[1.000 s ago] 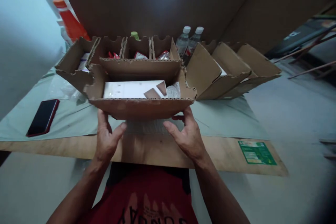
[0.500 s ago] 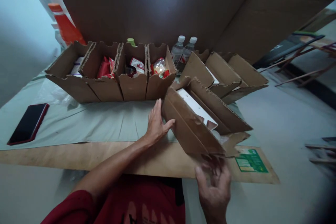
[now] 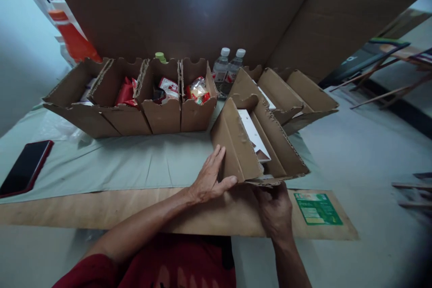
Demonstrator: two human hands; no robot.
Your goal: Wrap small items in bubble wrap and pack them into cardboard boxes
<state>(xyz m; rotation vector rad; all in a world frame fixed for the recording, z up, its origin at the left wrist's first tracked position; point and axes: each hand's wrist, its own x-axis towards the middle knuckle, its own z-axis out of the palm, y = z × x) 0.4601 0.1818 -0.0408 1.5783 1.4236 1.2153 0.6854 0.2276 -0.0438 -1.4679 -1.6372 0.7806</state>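
Note:
In front of me a brown cardboard box (image 3: 240, 155), its top uncovered, stands turned at an angle over the table. A white panel (image 3: 254, 135) shows inside it. My left hand (image 3: 211, 176) lies along the box's left side, fingers stretched and thumb apart near the lower corner. At the near end my right hand (image 3: 276, 209) is closed against the box below the rim; its fingertips are partly hidden by the cardboard.
Several cardboard bins with packets form a row (image 3: 164, 117) at the back left. More tilted boxes (image 3: 283, 94) stand behind mine, near two bottles (image 3: 224, 69). A phone (image 3: 25, 166) lies left; a green label (image 3: 318, 209) is on the wooden edge.
The torn flap at the box's near end no longer sticks out. My right hand has moved up against that end, and my left hand has slid toward the box's lower left side.

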